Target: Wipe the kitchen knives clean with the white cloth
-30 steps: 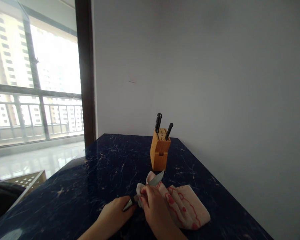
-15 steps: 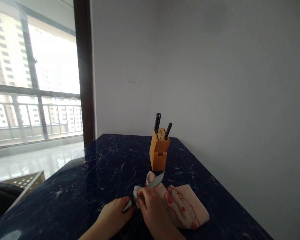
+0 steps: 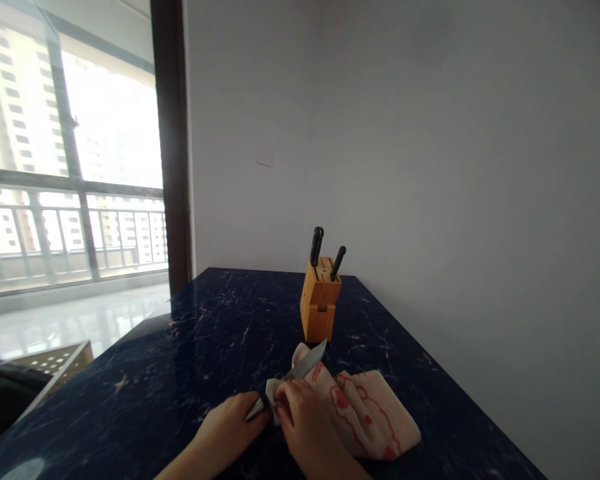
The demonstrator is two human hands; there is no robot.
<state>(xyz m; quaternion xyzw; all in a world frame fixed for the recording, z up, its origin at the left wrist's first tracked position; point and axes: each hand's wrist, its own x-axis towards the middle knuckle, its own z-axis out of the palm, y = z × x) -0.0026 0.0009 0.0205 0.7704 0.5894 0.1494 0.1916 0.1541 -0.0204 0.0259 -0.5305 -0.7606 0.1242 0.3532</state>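
Observation:
My left hand (image 3: 235, 423) is closed around the handle of a kitchen knife (image 3: 307, 361), whose blade points away and to the right. The fingers of my right hand (image 3: 303, 417) pinch a corner of a pink and white towel (image 3: 375, 413) around the base of the blade. The rest of the towel, patterned in red, lies bunched and folded on the table beneath and right of my right hand. Part of the blade near the handle is hidden by towel and fingers.
A wooden knife block (image 3: 320, 307) with two black-handled knives stands just beyond the blade tip on the dark blue marbled table (image 3: 240, 333). A chair (image 3: 65, 370) is at the left edge. A wall rises along the right side.
My right hand and the towel corner have shifted slightly back along the blade toward the handle, so more of the blade shows. The view has moved a little.

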